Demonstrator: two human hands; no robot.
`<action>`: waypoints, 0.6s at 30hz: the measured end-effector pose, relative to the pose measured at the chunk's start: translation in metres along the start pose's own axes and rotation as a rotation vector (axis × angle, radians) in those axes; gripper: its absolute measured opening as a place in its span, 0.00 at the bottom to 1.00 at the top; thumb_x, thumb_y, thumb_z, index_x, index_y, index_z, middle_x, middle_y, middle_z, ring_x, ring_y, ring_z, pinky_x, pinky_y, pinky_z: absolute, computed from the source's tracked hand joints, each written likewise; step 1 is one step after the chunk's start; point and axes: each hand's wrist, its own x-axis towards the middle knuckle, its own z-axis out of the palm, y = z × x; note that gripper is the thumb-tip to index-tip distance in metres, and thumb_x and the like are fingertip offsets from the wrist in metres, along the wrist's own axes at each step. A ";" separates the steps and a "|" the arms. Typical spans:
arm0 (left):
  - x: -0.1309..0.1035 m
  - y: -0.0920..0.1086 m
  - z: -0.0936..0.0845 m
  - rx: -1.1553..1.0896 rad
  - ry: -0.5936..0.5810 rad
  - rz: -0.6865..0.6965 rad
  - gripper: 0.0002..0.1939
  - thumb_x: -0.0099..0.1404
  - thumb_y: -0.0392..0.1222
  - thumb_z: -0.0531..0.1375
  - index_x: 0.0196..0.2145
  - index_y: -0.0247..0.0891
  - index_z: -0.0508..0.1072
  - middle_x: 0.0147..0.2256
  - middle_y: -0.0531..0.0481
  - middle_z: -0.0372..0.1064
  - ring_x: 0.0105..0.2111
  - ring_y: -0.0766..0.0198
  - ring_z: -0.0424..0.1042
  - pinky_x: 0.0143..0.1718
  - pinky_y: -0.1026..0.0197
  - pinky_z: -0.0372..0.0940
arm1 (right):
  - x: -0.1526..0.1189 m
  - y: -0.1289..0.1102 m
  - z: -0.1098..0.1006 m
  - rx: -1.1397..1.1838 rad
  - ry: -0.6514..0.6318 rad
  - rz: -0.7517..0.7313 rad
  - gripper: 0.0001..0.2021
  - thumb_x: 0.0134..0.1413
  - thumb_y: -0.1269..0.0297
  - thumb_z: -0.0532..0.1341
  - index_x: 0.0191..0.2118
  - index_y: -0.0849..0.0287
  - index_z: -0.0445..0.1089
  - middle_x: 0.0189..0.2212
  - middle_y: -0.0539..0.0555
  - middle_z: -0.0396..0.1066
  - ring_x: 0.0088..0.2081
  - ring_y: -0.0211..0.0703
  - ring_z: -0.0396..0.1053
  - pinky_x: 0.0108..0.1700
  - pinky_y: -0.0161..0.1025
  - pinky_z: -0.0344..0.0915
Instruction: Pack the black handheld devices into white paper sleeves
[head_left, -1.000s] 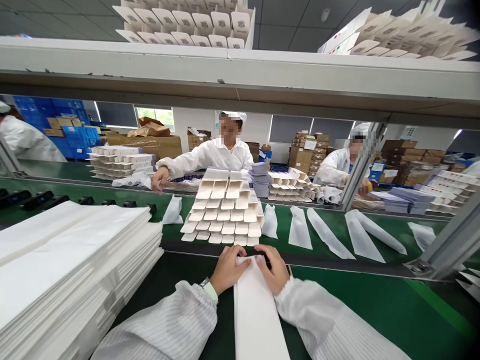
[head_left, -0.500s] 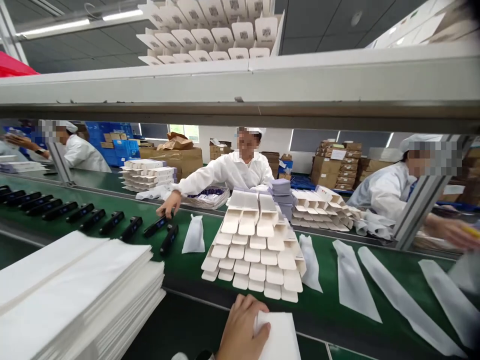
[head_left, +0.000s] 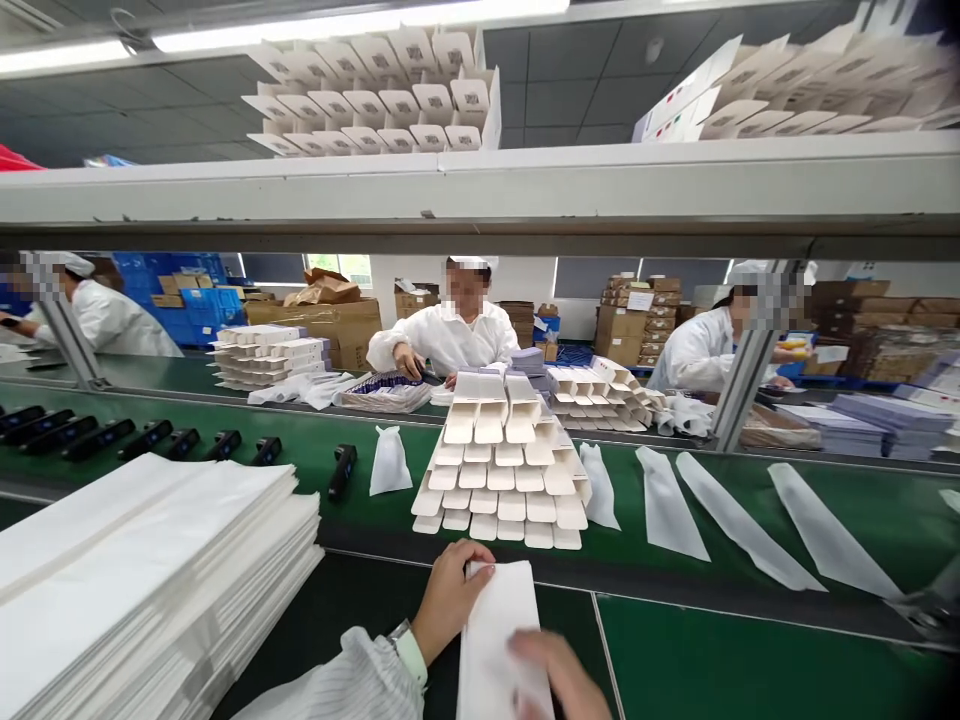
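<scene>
My left hand (head_left: 454, 595) grips the upper left corner of a narrow white stack of thin, paper-like sleeves (head_left: 499, 610), with the thumb lying across its top edge. Over the lower part of that stack is my right hand (head_left: 562, 675), smeared by motion, so its grip is unclear. Just beyond stands a stepped pile of open white cartons (head_left: 499, 475). To my left lies a tall stack of large white sheets (head_left: 142, 560).
A green conveyor belt (head_left: 622, 530) crosses ahead, carrying black devices (head_left: 343, 472) and flat white sleeves (head_left: 671, 500). A shelf (head_left: 480, 190) with cartons runs overhead. Opposite, a co-worker (head_left: 465, 330) in white handles a dark object; others work at both sides.
My view has shifted, and my right hand has come in over the white stack. The co-worker opposite has drawn a hand back from the belt; one black device is gone from there.
</scene>
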 end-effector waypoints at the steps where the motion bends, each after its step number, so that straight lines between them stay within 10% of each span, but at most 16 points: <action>1: 0.001 0.000 0.001 0.001 0.007 0.006 0.06 0.53 0.36 0.52 0.26 0.36 0.68 0.28 0.50 0.65 0.32 0.61 0.64 0.34 0.62 0.57 | 0.013 0.002 -0.004 -0.004 0.058 0.053 0.13 0.52 0.62 0.47 0.44 0.52 0.59 0.41 0.54 0.63 0.43 0.42 0.62 0.41 0.39 0.62; 7: 0.002 -0.005 0.003 -0.021 0.025 0.052 0.07 0.55 0.37 0.50 0.27 0.37 0.67 0.28 0.51 0.66 0.32 0.63 0.64 0.31 0.64 0.57 | 0.080 0.020 -0.014 -0.021 0.191 0.198 0.11 0.45 0.63 0.53 0.36 0.58 0.66 0.33 0.55 0.67 0.37 0.45 0.64 0.36 0.40 0.63; 18: 0.001 -0.008 0.002 -0.104 0.002 0.107 0.08 0.56 0.39 0.49 0.28 0.37 0.67 0.30 0.51 0.66 0.34 0.61 0.63 0.31 0.65 0.57 | 0.083 0.018 -0.010 -0.004 0.136 0.077 0.12 0.39 0.67 0.60 0.36 0.57 0.68 0.31 0.53 0.67 0.36 0.42 0.62 0.39 0.39 0.59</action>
